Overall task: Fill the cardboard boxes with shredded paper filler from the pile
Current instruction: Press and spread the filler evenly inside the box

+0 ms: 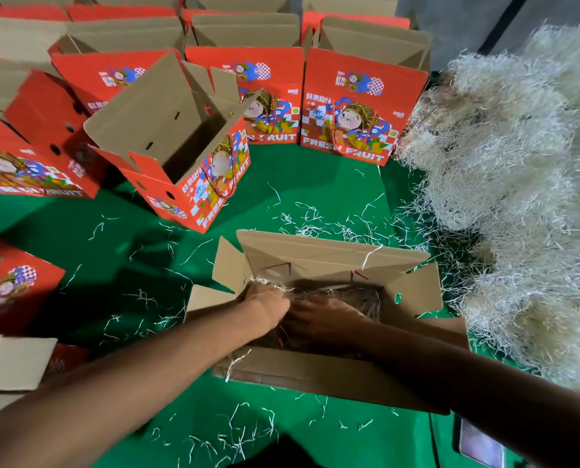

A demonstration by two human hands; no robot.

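An open cardboard box (pixel 319 255) stands in front of me on the green floor, its flaps spread. Both hands are down inside it. My left hand (pixel 269 307) presses on shredded paper filler (pixel 356 297) at the box's left side, strands showing around its fingers. My right hand (pixel 322 319) lies beside it in the shadowed middle of the box, on the filler; its fingers are hard to make out. The big pale pile of shredded paper (pixel 518 184) rises along the right.
Several red "FRESH FRUIT" boxes stand open behind and to the left; the nearest empty box (pixel 177 146) is tilted. Another red box (pixel 11 282) sits at the left. Loose strands litter the green mat (pixel 119 265). A phone (pixel 481 445) lies at lower right.
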